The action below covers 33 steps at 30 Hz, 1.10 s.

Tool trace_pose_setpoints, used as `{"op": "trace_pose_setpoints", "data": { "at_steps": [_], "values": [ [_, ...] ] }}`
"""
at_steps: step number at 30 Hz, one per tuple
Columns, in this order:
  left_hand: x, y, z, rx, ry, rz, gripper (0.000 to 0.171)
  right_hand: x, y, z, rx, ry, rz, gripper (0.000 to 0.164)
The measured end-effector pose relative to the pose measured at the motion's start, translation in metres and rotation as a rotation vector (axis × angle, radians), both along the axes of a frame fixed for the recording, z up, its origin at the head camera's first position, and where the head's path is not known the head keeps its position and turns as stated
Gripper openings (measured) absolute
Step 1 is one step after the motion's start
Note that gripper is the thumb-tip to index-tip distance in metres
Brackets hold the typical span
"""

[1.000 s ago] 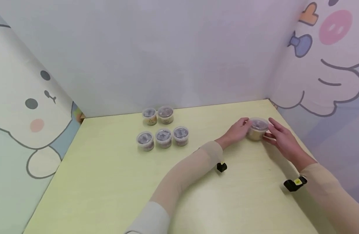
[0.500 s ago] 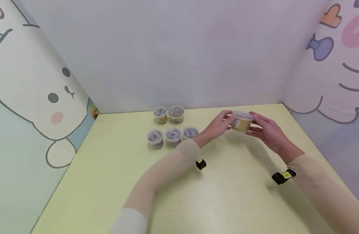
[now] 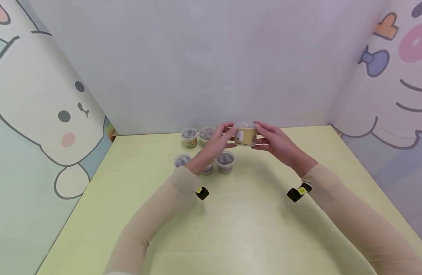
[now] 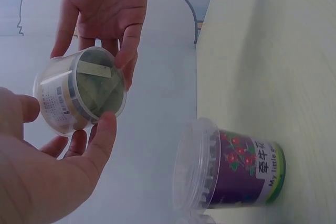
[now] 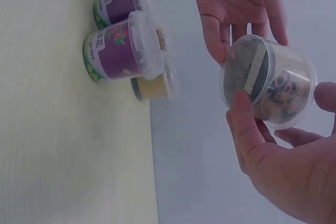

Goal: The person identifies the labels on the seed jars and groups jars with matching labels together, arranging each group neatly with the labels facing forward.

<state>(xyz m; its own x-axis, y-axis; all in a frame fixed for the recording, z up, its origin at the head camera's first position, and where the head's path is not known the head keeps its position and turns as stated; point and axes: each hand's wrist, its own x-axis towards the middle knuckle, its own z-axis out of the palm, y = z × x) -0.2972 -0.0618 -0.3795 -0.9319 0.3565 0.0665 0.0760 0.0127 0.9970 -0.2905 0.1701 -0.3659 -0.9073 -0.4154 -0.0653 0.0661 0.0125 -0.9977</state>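
Note:
Between both hands, raised above the table, is a clear-lidded plastic tub [image 3: 245, 135] with a yellow label. My left hand [image 3: 218, 143] grips its left side, thumb near the lid and fingers lower down. On the other side my right hand [image 3: 276, 142] holds it with thumb and fingertips. The left wrist view shows the see-through base of the tub [image 4: 100, 82] and a barcode on its label. A drawing decorates the label on the tub [image 5: 286, 90] in the right wrist view.
Purple-labelled tubs [image 3: 225, 163] stand in a front row on the pale yellow table [image 3: 238, 229], partly behind my left hand. Two yellowish tubs, one a clear-lidded tub [image 3: 189, 138], stand behind them near the white back wall [image 3: 197, 68]. Cartoon-printed walls flank both sides.
Both hands have lifted the tub off the right side of the table and carried it left, beside the other tubs. The head view has shifted slightly.

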Motion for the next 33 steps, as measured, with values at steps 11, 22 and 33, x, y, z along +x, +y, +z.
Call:
{"op": "trace_pose_setpoints", "data": {
  "at_steps": [11, 22, 33],
  "values": [
    [0.009, -0.034, -0.007, 0.022, -0.013, 0.012, 0.05, -0.005, -0.033, -0.008, -0.027, -0.011, 0.039, 0.067],
    [0.009, -0.036, -0.012, 0.027, 0.0, 0.029, 0.046, -0.007, -0.037, -0.012, -0.01, -0.014, 0.042, 0.068],
    [0.008, -0.031, -0.017, -0.072, 0.054, 0.019, 0.059, 0.0, -0.038, -0.011, 0.009, -0.01, 0.162, 0.077]
  ]
}}
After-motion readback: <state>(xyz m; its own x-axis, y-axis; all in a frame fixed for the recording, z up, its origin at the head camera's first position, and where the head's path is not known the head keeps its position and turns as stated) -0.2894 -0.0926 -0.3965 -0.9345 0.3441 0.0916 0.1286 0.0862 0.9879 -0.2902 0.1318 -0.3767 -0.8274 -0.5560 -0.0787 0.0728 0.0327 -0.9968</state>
